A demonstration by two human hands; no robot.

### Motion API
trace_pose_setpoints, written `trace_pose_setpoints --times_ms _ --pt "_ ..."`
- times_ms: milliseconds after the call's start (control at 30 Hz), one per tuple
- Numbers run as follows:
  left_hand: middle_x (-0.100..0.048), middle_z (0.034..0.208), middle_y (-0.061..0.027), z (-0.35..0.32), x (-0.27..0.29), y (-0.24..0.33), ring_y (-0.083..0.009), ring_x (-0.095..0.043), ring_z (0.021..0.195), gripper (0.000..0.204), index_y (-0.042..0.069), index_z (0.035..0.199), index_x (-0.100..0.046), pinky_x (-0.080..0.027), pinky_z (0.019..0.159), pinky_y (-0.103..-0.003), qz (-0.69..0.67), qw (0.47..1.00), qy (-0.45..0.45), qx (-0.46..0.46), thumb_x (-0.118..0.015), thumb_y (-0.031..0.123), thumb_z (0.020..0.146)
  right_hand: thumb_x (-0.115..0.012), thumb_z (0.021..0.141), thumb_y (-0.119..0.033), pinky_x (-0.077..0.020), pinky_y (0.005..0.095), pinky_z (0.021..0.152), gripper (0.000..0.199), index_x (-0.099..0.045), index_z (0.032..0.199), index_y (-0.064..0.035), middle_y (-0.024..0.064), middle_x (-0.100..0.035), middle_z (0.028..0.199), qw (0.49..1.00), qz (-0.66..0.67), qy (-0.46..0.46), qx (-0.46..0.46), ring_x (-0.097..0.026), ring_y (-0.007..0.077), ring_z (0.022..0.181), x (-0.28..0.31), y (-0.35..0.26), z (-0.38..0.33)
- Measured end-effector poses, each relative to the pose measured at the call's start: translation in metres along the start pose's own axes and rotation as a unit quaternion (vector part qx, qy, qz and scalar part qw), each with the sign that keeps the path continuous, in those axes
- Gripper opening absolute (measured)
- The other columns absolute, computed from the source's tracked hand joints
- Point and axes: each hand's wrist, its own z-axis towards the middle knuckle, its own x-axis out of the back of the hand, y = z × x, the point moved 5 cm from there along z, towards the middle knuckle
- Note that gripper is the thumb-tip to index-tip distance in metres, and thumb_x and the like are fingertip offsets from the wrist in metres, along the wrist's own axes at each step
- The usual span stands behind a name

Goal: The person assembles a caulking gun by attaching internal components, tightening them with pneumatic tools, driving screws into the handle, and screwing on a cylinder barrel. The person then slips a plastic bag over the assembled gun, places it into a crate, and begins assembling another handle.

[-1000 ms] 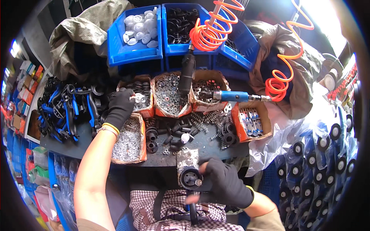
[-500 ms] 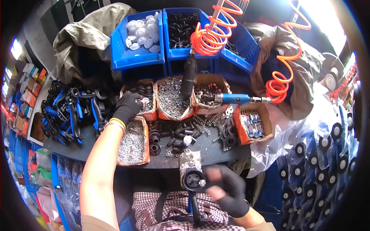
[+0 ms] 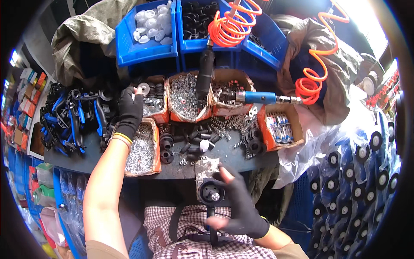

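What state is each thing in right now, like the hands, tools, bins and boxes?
Left grip: closed, pinching a silver disc
Right grip: open, thumb and fingers spread
Round black part: over the metal plate
Blue air tool: lying sideways, coupled to an orange hose
Black air tool: roughly upright
Blue bin of white parts: open, partly filled
Lower left carton: open, well filled

The hands (image 3: 242,206) wear matt cloth gloves (image 3: 130,111). The washer (image 3: 144,89) looks like shiny metal, the wheel (image 3: 205,190) smooth black plastic; the cardboard boxes (image 3: 265,129) look rough, the surface (image 3: 236,162) matt, the bins (image 3: 146,52) smooth plastic, the hoses (image 3: 224,35) glossy.
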Motion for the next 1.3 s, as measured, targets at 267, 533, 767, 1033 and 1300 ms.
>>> trace_pose_setpoints --times_ms 267,533,767,1033,1300 --pt "-0.059 0.08 0.003 -0.075 0.013 0.093 -0.002 -0.05 0.062 0.013 0.008 0.096 -0.06 -0.044 0.053 -0.018 -0.306 0.933 -0.103 0.157 -0.06 0.021 0.093 -0.058 0.085 -0.022 -0.047 0.0392 0.09 0.029 -0.066 0.094 0.0048 0.0236 -0.058 0.119 0.988 0.013 -0.149 -0.031 -0.06 0.0284 0.105 -0.011 0.017 -0.011" --pt "-0.052 0.078 -0.0031 -0.175 0.041 0.197 -0.0103 -0.049 0.067 0.012 0.004 0.082 -0.054 -0.041 0.061 -0.028 -0.382 0.816 -0.42 0.107 -0.061 0.014 0.088 -0.07 0.077 -0.013 -0.05 0.0381 0.063 0.03 -0.06 0.103 -0.003 0.0124 -0.062 0.091 0.964 -0.136 -0.211 0.089 -0.062 0.0313 0.076 0.001 0.019 0.006" --pt "-0.052 0.074 -0.0088 -0.184 0.046 0.209 -0.0215 -0.052 0.065 0.019 0.004 0.076 -0.055 -0.042 0.061 -0.032 -0.23 0.881 -0.413 0.014 -0.069 0.018 0.078 -0.072 0.072 -0.017 -0.0501 0.0422 0.075 0.031 -0.063 0.1 -0.0083 0.0129 -0.063 0.09 0.874 -0.241 -0.4 0.136 -0.062 0.0344 0.088 -0.002 0.034 0.111" --pt "-0.054 0.082 -0.0091 -0.187 0.053 0.207 -0.0186 -0.055 0.082 0.042 0.004 0.086 -0.053 -0.046 0.071 -0.032 -0.188 0.948 -0.254 -0.029 -0.077 0.037 0.075 -0.066 0.068 -0.016 -0.0482 0.0476 0.076 0.009 -0.068 0.07 -0.0073 0.0069 -0.062 0.076 0.641 -0.67 -0.274 0.254 -0.058 0.0276 0.087 -0.092 0.16 0.21" --pt "-0.053 0.104 -0.007 -0.203 0.037 0.245 -0.0283 -0.056 0.096 0.044 0.009 0.088 -0.062 -0.052 0.08 -0.042 -0.25 0.846 -0.265 -0.39 -0.075 0.046 0.071 -0.063 0.071 -0.012 -0.0515 0.0423 0.063 0.008 -0.069 0.074 -0.0088 0.0098 -0.063 0.082 0.772 -0.565 -0.164 0.239 -0.063 0.0262 0.086 -0.065 0.125 0.202"
